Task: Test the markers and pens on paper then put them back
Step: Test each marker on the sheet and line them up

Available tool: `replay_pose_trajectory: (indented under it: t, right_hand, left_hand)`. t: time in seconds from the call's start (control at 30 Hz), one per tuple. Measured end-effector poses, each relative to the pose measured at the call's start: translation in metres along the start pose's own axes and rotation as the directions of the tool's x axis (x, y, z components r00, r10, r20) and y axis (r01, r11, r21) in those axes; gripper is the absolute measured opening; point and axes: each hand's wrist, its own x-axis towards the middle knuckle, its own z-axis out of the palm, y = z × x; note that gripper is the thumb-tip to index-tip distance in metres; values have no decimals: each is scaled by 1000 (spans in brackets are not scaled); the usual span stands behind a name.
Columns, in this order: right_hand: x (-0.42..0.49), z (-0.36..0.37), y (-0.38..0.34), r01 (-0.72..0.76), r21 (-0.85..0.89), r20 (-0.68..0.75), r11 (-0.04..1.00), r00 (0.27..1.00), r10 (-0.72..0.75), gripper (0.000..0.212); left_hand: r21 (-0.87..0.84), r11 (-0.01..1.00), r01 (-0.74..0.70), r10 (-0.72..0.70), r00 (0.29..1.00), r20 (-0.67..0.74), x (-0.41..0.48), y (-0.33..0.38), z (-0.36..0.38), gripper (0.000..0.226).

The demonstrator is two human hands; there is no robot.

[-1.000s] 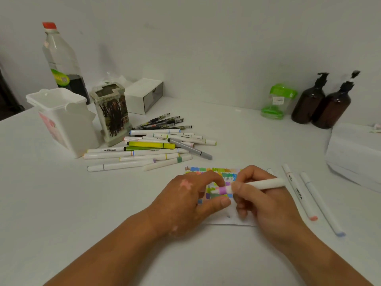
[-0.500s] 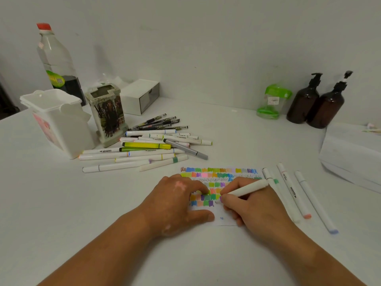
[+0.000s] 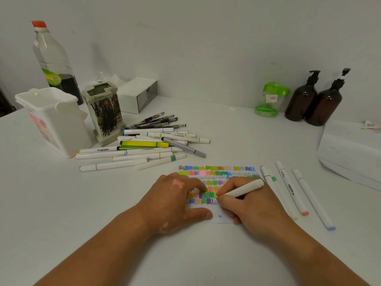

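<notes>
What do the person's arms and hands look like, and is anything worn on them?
The left hand and the right hand are bare: no gloves, and no rings show on the visible fingers. The left forearm and the right forearm are bare too, with no sleeve, watch or bracelet in view down to the picture's lower edge.

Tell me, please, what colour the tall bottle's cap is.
Red: the bottle cap, head view.

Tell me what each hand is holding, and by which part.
The right hand grips a white marker near its tip; the left hand only presses the paper.
</notes>
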Motion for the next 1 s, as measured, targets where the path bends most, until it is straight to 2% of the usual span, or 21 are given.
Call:
replay_pose_trajectory:
  t: [0.67,0.73,0.77,0.83,0.9,0.93,1.0]
  right_hand:
    - [1,2,4,-14,9,-26,1000,1000,15,15]
    - [2,2,4,-23,107,-68,994,997,31,17]
    - [3,1,3,-30,205,-92,978,994,50,20]
    - [4,-3,2,-15,366,-137,931,988,70,24]
    - [4,-8,2,27,444,-174,896,983,56,25]
    - [5,-10,2,50,465,-185,884,982,42,24]
    - [5,-12,1,84,498,-189,863,982,13,20]
  left_hand:
    - [18,1000,3,-3,1000,15,0,0,-1,63]
    - [3,1000,-7,7,1000,15,-1,2,-3,60]
    - [-37,999,-5,5,1000,7,-2,2,-5,54]
    - [-259,966,14,-21,1000,-24,-1,2,-10,30]
    - [-542,839,36,-81,995,-60,-2,0,-17,11]
    - [-619,785,25,-107,990,-95,-2,-2,-19,14]
    - [-672,741,-9,-119,982,-145,-2,-5,-20,21]
